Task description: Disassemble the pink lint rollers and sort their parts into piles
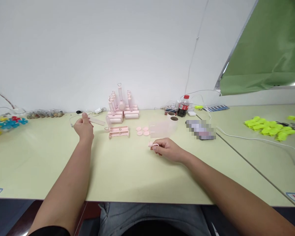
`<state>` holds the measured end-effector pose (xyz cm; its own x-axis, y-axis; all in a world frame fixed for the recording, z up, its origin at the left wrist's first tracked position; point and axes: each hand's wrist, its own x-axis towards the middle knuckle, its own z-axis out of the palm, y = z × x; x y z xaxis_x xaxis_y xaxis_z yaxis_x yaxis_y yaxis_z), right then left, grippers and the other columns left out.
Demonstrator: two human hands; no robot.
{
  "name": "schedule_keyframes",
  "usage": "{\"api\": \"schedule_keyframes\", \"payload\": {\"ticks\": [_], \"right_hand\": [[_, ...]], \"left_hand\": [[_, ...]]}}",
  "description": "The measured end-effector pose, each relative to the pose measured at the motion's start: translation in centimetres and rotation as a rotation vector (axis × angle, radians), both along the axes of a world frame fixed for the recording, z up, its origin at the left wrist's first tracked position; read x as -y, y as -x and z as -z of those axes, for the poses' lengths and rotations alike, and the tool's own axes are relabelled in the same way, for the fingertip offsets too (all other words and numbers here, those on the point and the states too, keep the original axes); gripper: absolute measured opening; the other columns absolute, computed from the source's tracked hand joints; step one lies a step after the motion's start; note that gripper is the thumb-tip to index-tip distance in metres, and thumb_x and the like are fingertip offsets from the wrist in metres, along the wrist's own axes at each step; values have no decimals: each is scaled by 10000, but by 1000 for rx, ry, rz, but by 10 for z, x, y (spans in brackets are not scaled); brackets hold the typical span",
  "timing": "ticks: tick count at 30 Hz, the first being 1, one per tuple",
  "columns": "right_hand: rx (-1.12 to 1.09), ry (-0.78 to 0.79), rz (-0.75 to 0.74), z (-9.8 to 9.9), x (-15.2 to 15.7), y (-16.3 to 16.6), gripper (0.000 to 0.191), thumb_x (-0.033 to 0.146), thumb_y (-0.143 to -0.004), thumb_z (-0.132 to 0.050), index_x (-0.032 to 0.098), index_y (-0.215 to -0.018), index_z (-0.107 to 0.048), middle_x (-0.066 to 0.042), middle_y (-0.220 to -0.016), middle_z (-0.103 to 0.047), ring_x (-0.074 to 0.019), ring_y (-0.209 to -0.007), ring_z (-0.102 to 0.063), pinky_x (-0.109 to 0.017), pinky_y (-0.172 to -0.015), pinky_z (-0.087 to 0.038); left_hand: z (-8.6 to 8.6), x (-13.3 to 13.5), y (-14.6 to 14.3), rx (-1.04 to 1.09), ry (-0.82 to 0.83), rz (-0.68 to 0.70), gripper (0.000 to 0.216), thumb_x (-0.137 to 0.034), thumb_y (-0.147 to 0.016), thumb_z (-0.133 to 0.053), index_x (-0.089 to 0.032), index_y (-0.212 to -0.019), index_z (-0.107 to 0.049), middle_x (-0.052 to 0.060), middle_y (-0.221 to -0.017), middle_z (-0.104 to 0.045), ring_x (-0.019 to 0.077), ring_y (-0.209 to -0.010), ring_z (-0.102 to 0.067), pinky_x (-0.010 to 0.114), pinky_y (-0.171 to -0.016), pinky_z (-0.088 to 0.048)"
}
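Note:
My left hand (84, 129) is raised over the left part of the table, fingers closed round one end of a pale pink, see-through tube (97, 121) that points to the right. Between the fingertips of my right hand (168, 149) is a small pink cap with a loop (153, 144), just above the tabletop. Two open pink trays (119, 133) lie between the hands, with small loop pieces in them. Several round pink discs (143, 131) are grouped to their right, beside clear pinkish plastic sheets (159, 129).
Pink tubes with heart-shaped loops (120, 93) stand on pink boxes (131, 114) against the wall. A cola bottle (183, 106) is at the back right. Yellow-green pieces (267, 126) lie far right, coloured pieces (5, 124) far left. A white cable (258, 139) crosses the table's right side.

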<state>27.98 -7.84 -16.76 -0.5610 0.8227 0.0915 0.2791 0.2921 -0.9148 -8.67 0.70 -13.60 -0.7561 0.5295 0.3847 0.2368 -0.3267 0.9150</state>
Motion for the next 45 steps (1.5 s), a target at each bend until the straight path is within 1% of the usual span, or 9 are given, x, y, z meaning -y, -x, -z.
{"api": "schedule_keyframes", "payload": {"ticks": [5,9,13,18,20,24,33,39,45], "right_hand": [[30,-10,4,-4,1,0,297,390,-870,-548,172,-670,-532,22,-637,-466,-116,-593,-423,-256,-568,-318],[51,3,1,-4,2,1,305,396,-873,-546,173,-667,-516,28,-635,-444,-113,-591,-387,-257,-565,-294],[64,0,-4,-2,1,1,312,399,-885,-535,174,-669,-509,32,-635,-431,-112,-590,-375,-259,-565,-280],[88,19,-8,-1,2,0,306,404,-893,-529,178,-687,-508,44,-624,-396,-108,-579,-340,-260,-560,-262],[88,24,-11,-1,2,0,311,407,-891,-532,178,-682,-500,46,-621,-388,-106,-576,-330,-260,-557,-256],[81,23,-22,-1,1,0,321,417,-891,-537,179,-679,-493,46,-621,-382,-104,-574,-325,-258,-551,-248],[85,53,-22,1,1,0,342,459,-884,-545,181,-688,-504,49,-596,-409,-102,-546,-347,-256,-537,-255],[73,64,-36,4,-1,-1,351,463,-889,-545,183,-684,-491,51,-590,-403,-101,-541,-336,-256,-534,-256],[88,66,-11,5,-2,-2,348,463,-888,-549,180,-692,-496,43,-590,-433,-103,-542,-363,-253,-536,-269]], "left_hand": [[14,-7,11,-155,87,-168,435,-577,-853,-516,-183,-671,-542,-33,-531,-441,119,-492,-430,258,-473,-360],[14,-5,11,-315,124,-191,405,-532,-862,-504,-179,-677,-574,-14,-562,-497,135,-563,-470,267,-558,-401],[7,-3,3,-309,138,-70,413,-508,-849,-485,-175,-625,-584,14,-599,-548,152,-599,-511,272,-581,-422],[12,-5,-3,-359,535,217,384,-525,-750,-571,-181,-584,-610,-4,-491,-489,151,-503,-453,272,-491,-356],[17,-5,-4,-379,601,299,376,-513,-719,-611,-180,-543,-605,-4,-470,-487,142,-479,-435,267,-479,-347],[25,-6,-4,-408,662,370,374,-487,-704,-640,-183,-493,-585,-1,-457,-504,126,-440,-409,265,-470,-336],[27,-10,5,-450,681,261,400,-510,-763,-574,-170,-570,-657,55,-553,-630,177,-529,-537,290,-550,-405],[22,-15,12,-478,635,102,416,-522,-788,-529,-192,-554,-628,61,-525,-606,202,-541,-534,313,-548,-377],[22,-25,12,-543,555,47,450,-524,-819,-492,-196,-527,-589,60,-559,-612,207,-586,-552,316,-584,-373]]}}
